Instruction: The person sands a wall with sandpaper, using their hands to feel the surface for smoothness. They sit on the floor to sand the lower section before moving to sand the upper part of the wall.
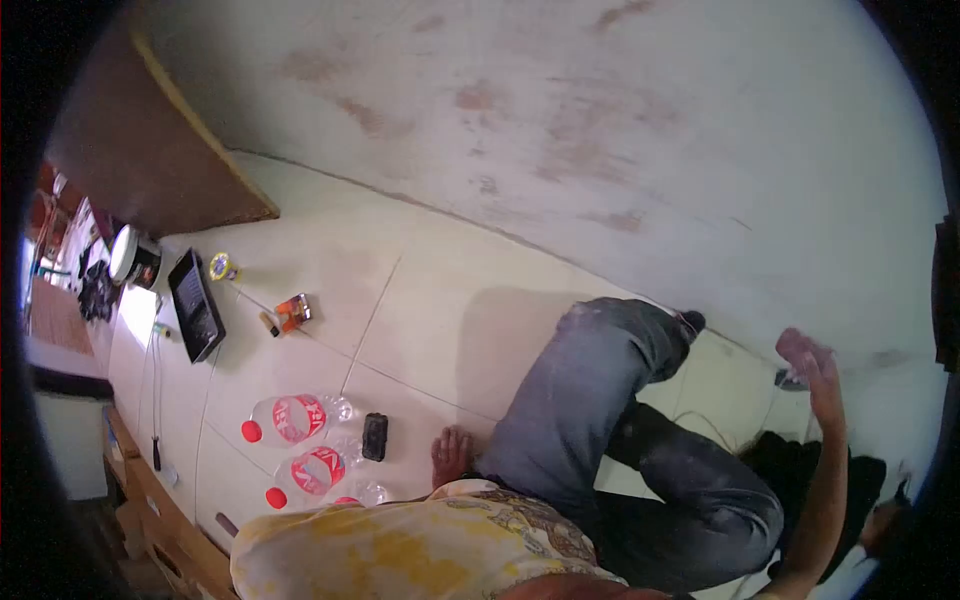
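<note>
My left hand [452, 455] rests on the tiled floor beside my thigh, fingers apart and nothing in it. Out to the right, my right hand [822, 378] grips a pinkish block [797, 346] low down at the pale wall [640, 120]; whether the block touches the wall is hard to tell. Reddish-brown patches mark the wall. Just left of my left hand lies a small black object [375, 437], near two clear bottles with red caps [299, 418] [318, 470].
A black paint tray [197, 305], a white bucket [135, 257], a yellow-rimmed tin [222, 266] and an orange item [294, 312] are on the floor at left. A brown panel [160, 150] stands behind them. Dark cloth [860, 480] lies at right.
</note>
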Demonstrator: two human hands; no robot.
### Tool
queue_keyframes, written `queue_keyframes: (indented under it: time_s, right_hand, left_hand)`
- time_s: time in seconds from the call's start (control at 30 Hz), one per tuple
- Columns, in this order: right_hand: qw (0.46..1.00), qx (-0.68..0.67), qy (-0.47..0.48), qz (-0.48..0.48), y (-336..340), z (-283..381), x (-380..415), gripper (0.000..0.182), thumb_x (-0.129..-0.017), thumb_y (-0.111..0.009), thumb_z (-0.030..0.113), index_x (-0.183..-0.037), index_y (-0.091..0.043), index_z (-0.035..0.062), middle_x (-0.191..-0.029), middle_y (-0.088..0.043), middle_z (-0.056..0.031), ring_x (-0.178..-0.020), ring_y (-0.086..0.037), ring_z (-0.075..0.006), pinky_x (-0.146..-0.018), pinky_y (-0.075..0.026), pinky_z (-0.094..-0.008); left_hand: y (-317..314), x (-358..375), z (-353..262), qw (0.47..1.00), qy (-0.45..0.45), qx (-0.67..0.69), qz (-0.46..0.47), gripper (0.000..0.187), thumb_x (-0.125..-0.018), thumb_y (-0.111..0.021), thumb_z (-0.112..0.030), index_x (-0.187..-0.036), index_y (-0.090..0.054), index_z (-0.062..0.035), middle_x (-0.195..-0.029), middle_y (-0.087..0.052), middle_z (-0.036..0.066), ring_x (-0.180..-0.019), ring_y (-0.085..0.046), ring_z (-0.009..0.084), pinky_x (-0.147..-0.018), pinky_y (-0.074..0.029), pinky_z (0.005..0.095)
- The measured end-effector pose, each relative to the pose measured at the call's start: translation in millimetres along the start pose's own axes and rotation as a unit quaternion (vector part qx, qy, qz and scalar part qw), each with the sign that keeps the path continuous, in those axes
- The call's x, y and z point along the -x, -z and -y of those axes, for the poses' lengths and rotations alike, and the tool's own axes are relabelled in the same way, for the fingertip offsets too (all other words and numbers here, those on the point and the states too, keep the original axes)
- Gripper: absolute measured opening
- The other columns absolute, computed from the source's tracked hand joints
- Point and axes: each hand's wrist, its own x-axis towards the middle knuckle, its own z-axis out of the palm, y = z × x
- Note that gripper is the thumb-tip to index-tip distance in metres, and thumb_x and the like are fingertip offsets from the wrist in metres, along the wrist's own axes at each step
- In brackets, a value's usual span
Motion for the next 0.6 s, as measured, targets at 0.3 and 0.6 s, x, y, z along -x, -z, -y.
queue_keyframes:
  time_s: [0.3, 0.6]
  right_hand:
    - [0.955, 0.035, 0.197, 0.221, -86, 98, -69, 0.039, -0.099, -0.048, 0.023, -0.125, -0.056, -0.0044, -0.116, -0.065, -0.0164, -0.102, -0.062, -0.0229, -0.096, -0.045, -0.0344]
    - [0.88, 0.13, 0.383, 0.25, -137, 106, -135, 0.03, -0.096, -0.048, 0.022, -0.118, -0.054, 0.0033, -0.104, -0.061, -0.0233, -0.095, -0.058, -0.0433, -0.087, -0.047, -0.048]
  left_hand:
    - [-27, 4, -2, 0.999, -0.009, -0.039, -0.025, 0.035, -0.097, -0.046, -0.025, -0.129, -0.052, -0.013, -0.142, -0.048, 0.019, -0.133, -0.045, 0.0365, -0.108, -0.031, 0.0566]
    - [10, 2, -2, 0.987, -0.021, -0.058, 0.151, 0.055, -0.093, -0.046, -0.023, -0.146, -0.035, -0.0085, -0.154, -0.024, 0.025, -0.145, -0.019, 0.0416, -0.115, -0.015, 0.0581]
